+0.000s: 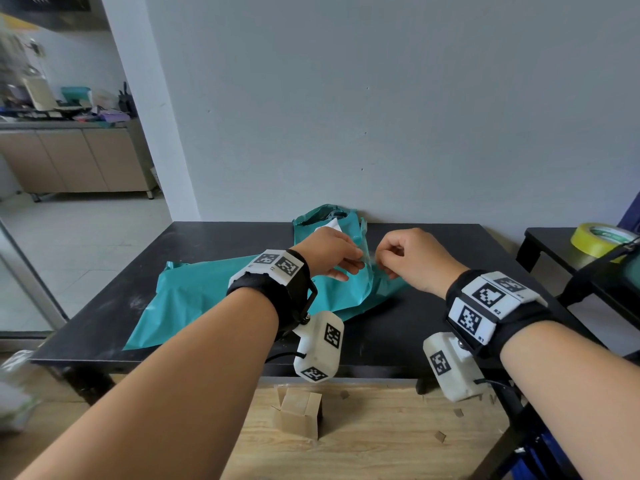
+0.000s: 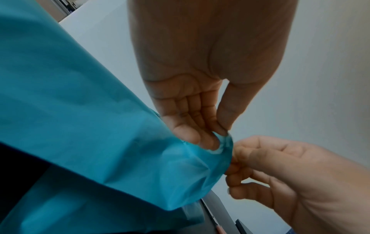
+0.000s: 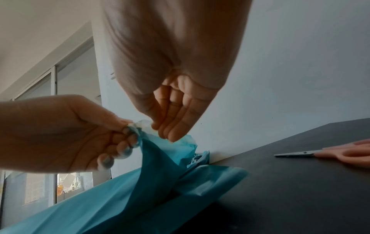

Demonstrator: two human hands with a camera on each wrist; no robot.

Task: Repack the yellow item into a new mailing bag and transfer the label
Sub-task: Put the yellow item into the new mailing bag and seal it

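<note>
A teal mailing bag (image 1: 194, 296) lies flat on the black table (image 1: 242, 237), with its right end lifted. My left hand (image 1: 346, 263) pinches that lifted edge between thumb and fingers (image 2: 208, 139). Close beside it, my right hand (image 1: 386, 263) pinches the same edge (image 3: 160, 128). A pale, crinkled translucent strip (image 3: 143, 124) shows between the two hands. A second, torn-open teal bag (image 1: 349, 220) stands against the wall, with a white label (image 1: 331, 224) showing on it. No yellow item shows in any view.
Pink-handled scissors (image 3: 320, 152) lie on the table to the right of the bag. A yellow tape roll (image 1: 602, 242) sits on a black side table (image 1: 547, 244) at the right. A small cardboard box (image 1: 299, 412) stands on the wooden floor below the table's front edge.
</note>
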